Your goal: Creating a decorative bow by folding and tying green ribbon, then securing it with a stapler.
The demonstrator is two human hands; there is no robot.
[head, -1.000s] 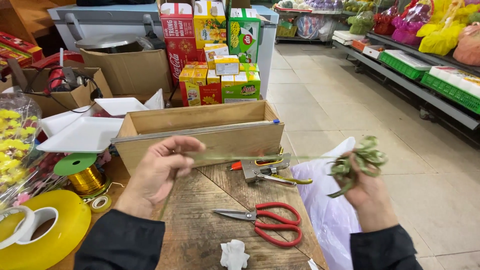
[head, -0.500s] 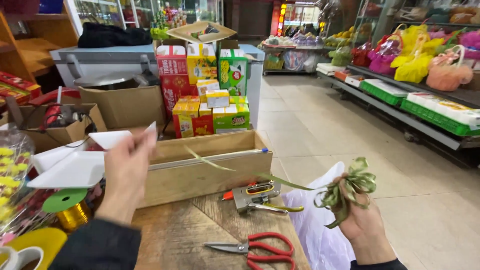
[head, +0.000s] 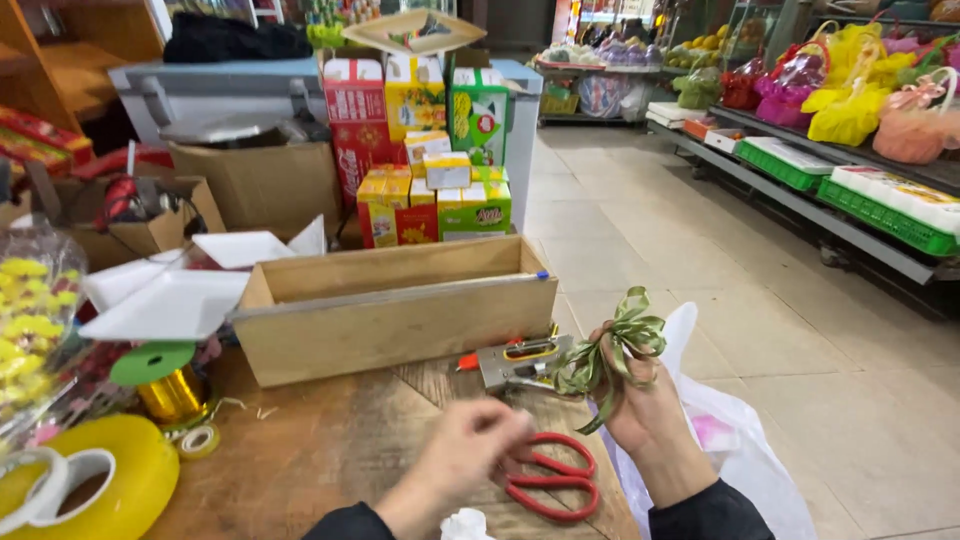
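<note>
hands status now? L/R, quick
Left hand: blurred, fingers curled down onto the red-handled scissors on the wooden table; firm grip cannot be told.
Right hand: closed, holding the green ribbon bow.

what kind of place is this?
Probably a small grocery or gift shop's wrapping counter: wrapped gift baskets on shelves, stacked drink cartons, and a wooden worktable with red scissors and a ribbon bow.

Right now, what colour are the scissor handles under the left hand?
Red; the scissors show clearest in the head view.
</note>
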